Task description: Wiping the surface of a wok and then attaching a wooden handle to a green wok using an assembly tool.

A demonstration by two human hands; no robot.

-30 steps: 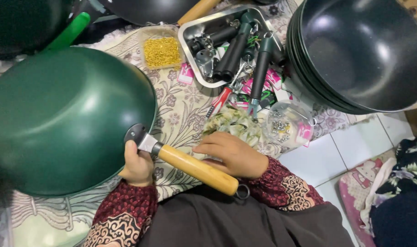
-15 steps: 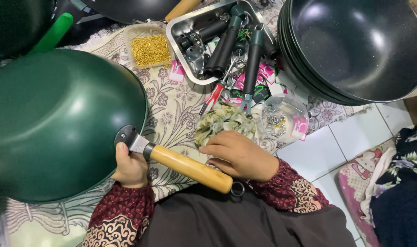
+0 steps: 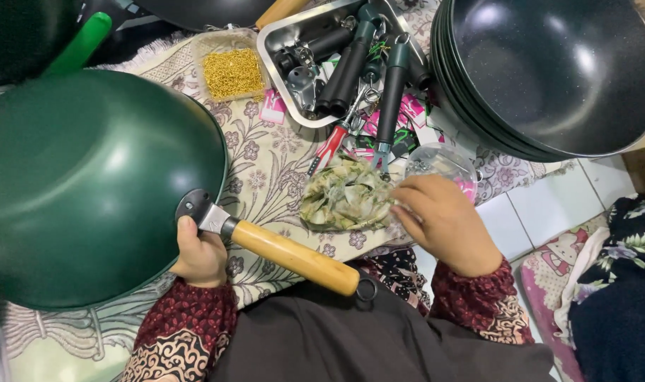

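A large green wok (image 3: 89,184) lies upside down at the left. Its metal bracket joins a wooden handle (image 3: 294,256) that ends in a small ring. My left hand (image 3: 198,253) grips the wok at the bracket, right under the rim. My right hand (image 3: 442,221) hovers with curled fingers at the right edge of a crumpled clear bag of small pieces (image 3: 345,194) and beside a clear plastic bag of small metal parts (image 3: 442,163). I cannot make out anything held between its fingers.
A metal tray (image 3: 294,28) holds several black handles. A tub of gold screws (image 3: 232,72) sits beside it. A red-handled screwdriver (image 3: 331,147) lies below the tray. Stacked dark woks (image 3: 556,71) fill the upper right. A patterned cloth (image 3: 266,163) covers the floor.
My right hand has left the wooden handle and moved right to the bag of small pieces. The left hand still holds the green wok.
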